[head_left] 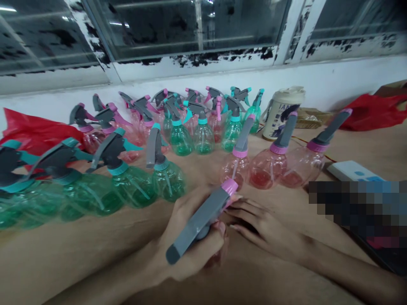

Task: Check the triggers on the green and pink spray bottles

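- table (79, 245): tan top, carries everything; sits under the window (190, 25) with peeling paint
- green bottles (133, 186): row at left, teal collars, heads on, upright; grouped by colour, looks like sorted stock
- pink bottles (263, 171): three to the right, just beyond the hands, heads on; probably kept close to stay within reach
- back cluster (181, 135): mixed pink and green bottles packed against the wall, likely pushed back to leave the front for working
- red bags (34, 131): one far left, one far right by the wall, both crumpled
- cup (281, 114): lidded, near the wall, behind the pink bottles
- white box (349, 169): flat, at right; a pixelated patch in front of it, can't tell what it is
- sprayer (200, 220): grey head with a pink collar, front centre, off the table in the left hand, collar end pointing away and tilted up; there's a hint of pink under the palm, maybe a bottle, can't tell
- left hand (190, 250): fingers clenched round the sprayer, likely to steady it
- right hand (267, 231): fingers loose and extended, holding nothing, tips at the collar; touching or just short, can't tell
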`<state>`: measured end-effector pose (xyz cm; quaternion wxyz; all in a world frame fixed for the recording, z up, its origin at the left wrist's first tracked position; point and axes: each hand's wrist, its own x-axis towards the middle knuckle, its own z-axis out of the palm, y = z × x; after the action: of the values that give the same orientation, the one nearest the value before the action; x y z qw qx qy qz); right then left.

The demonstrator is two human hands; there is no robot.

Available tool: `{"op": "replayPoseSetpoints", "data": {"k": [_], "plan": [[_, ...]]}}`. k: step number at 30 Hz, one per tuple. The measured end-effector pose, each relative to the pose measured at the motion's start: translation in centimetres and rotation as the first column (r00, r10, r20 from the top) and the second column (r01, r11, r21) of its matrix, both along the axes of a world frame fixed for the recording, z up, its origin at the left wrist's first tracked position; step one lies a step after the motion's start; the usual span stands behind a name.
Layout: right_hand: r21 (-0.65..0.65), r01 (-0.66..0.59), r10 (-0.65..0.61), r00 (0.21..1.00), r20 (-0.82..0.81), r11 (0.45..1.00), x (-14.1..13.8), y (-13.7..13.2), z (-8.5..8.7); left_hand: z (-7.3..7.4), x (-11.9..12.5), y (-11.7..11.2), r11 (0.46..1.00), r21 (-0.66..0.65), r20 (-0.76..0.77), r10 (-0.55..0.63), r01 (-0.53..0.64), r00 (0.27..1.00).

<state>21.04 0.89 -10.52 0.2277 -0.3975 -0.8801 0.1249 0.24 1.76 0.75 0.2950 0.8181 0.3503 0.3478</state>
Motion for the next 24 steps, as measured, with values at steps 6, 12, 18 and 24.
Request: {"op": "replayPoseSetpoints", "data": {"k": [6, 12, 18, 24], "plan": [[0.014, -0.016, 0.016, 1.000, -0.003, 1.000, 0.14, 0.08, -0.22, -0.06, 0.26, -0.32, 0.999, -0.025, 0.034, 0.045, -0.044, 0.998], [0.007, -0.034, 0.034, 0.999, 0.000, 0.999, 0.21, 0.18, -0.29, -0.24, 0.30, -0.18, 0.996, 0.058, 0.002, 0.074, -0.074, 0.997], [0.017, -0.030, 0.031, 0.998, -0.053, 0.999, 0.23, 0.19, -0.24, -0.79, 0.29, 0.01, 0.992, 0.065, -0.014, 0.111, -0.110, 0.994], [0.001, -0.030, 0.030, 0.999, -0.011, 1.000, 0.27, 0.14, -0.14, -0.70, 0.38, 0.20, 0.986, 0.080, -0.047, 0.148, -0.144, 0.988]]}}
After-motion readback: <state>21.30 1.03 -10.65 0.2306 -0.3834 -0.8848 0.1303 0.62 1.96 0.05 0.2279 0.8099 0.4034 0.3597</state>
